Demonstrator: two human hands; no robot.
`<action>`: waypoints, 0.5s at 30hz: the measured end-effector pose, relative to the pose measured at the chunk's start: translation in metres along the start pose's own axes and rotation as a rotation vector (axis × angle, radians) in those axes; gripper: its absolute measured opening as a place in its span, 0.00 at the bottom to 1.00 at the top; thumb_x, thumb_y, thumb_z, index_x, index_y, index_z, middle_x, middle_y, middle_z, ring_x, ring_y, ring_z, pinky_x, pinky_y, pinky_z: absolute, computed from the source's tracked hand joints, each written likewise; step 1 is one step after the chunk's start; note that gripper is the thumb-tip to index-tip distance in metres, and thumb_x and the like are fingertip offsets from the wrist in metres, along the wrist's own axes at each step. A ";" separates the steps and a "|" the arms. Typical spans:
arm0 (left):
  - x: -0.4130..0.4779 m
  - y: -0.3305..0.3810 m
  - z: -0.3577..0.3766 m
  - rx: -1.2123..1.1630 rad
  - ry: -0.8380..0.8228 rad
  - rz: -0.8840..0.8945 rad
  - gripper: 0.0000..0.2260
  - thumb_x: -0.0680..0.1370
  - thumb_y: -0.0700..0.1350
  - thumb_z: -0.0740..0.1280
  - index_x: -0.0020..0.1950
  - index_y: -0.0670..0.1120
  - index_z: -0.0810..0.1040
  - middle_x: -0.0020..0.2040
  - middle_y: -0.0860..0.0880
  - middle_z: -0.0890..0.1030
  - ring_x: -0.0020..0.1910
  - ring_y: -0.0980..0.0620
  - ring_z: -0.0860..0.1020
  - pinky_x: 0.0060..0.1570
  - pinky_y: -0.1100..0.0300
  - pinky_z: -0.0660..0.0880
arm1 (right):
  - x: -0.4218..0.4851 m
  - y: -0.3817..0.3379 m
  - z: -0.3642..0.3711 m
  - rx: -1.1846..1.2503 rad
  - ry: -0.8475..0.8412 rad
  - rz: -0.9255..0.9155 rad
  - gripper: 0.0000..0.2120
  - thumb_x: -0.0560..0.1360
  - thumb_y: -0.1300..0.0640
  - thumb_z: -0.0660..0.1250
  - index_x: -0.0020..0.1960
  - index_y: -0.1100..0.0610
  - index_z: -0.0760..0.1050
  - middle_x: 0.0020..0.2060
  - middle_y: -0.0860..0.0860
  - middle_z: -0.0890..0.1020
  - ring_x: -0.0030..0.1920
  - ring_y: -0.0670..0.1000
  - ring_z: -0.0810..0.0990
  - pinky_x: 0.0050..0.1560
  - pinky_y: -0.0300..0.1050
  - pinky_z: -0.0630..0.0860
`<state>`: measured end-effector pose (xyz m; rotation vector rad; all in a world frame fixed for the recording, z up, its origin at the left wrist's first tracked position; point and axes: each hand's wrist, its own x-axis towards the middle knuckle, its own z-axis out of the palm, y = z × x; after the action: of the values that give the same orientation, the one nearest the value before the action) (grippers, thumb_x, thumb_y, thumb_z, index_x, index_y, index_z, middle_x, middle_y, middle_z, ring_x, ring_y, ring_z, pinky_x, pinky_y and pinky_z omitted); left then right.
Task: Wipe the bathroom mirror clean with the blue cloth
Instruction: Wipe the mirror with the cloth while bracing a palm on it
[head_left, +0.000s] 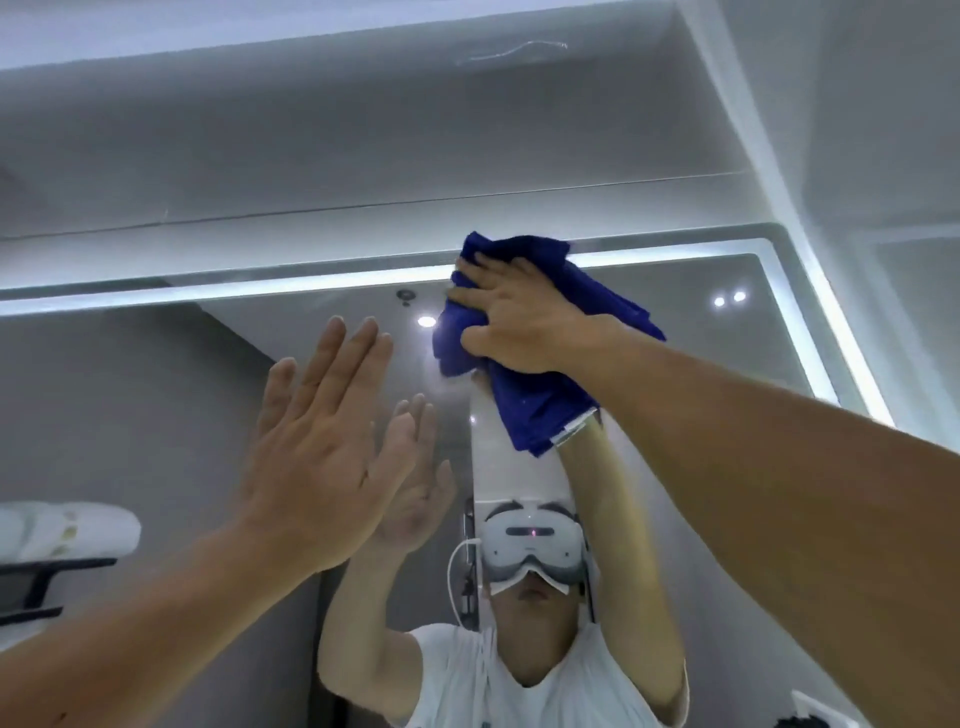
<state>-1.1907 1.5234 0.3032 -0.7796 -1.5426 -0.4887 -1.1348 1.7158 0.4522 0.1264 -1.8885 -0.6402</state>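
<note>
The mirror (675, 338) ran wide to both sides, and its lit strip (260, 291) marked the top edge and the rounded right corner. My cloth was right at that top edge, so there was no glass above it. Bare glass lay open below and far to the left, where a folded white towel (62, 530) showed as a reflection.

The blue cloth (540, 410) was a deep blue, bunched and creased. Its upper fold lapped over the strip and a loose end with a white tag hung down to the right.

My right hand (524, 322) held the cloth against the glass, fingers spread over the bunch and thumb tucked into its lower fold. My left hand (322, 447) was raised flat to the left of it, fingers straight and together. It was close to the glass, but I could not tell whether it touched.
</note>
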 end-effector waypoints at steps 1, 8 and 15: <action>0.000 -0.001 -0.002 0.005 0.007 -0.004 0.34 0.76 0.62 0.37 0.80 0.50 0.46 0.80 0.57 0.42 0.77 0.61 0.36 0.77 0.54 0.36 | -0.002 -0.018 0.008 0.009 -0.006 -0.085 0.29 0.77 0.47 0.58 0.76 0.50 0.61 0.78 0.49 0.57 0.78 0.49 0.50 0.68 0.41 0.39; -0.007 0.007 -0.007 -0.032 -0.010 -0.030 0.35 0.75 0.61 0.38 0.81 0.49 0.45 0.80 0.56 0.42 0.77 0.61 0.35 0.76 0.57 0.34 | -0.104 -0.082 0.042 0.095 -0.162 -0.441 0.30 0.73 0.46 0.63 0.74 0.46 0.64 0.75 0.46 0.63 0.76 0.49 0.54 0.75 0.53 0.51; -0.011 0.004 -0.006 -0.081 -0.014 -0.012 0.33 0.76 0.61 0.38 0.80 0.50 0.44 0.80 0.57 0.40 0.76 0.63 0.33 0.76 0.55 0.35 | -0.135 0.036 0.003 0.058 -0.015 -0.034 0.32 0.73 0.48 0.68 0.75 0.45 0.62 0.77 0.45 0.59 0.77 0.49 0.53 0.76 0.47 0.49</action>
<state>-1.1841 1.5197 0.2922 -0.8376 -1.5486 -0.5590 -1.0746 1.7977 0.3564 0.1921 -1.9235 -0.6113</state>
